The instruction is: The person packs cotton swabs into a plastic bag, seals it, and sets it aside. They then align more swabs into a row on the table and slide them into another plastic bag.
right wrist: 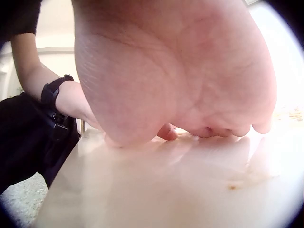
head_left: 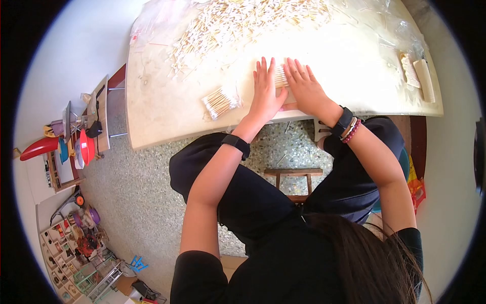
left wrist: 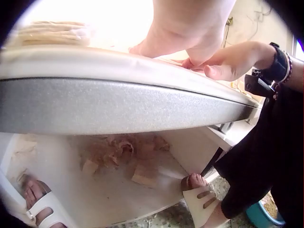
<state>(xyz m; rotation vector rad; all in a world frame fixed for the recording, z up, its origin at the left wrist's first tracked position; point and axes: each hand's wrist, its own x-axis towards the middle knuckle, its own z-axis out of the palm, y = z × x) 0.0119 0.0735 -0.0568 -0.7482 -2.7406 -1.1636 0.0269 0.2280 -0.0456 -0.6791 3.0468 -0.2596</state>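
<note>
Between my two hands a small row of cotton swabs (head_left: 281,77) lies on the table, partly covered by them. My left hand (head_left: 264,91) lies along its left side with fingers straight and pointing away from me. From the other side my right hand (head_left: 308,92) reaches over its edge, fingers extended and slanting left. In the right wrist view the palm of the right hand (right wrist: 175,71) is low over the tabletop and hides the swabs. A clear bag of cotton swabs (head_left: 219,103) lies left of the left hand.
A big loose heap of cotton swabs (head_left: 228,28) spreads across the far side of the table (head_left: 167,109). Crumpled clear plastic (head_left: 159,23) lies at the far left. A pale roll (head_left: 424,81) sits near the right edge. Below, a wooden stool (head_left: 293,173) stands between the legs.
</note>
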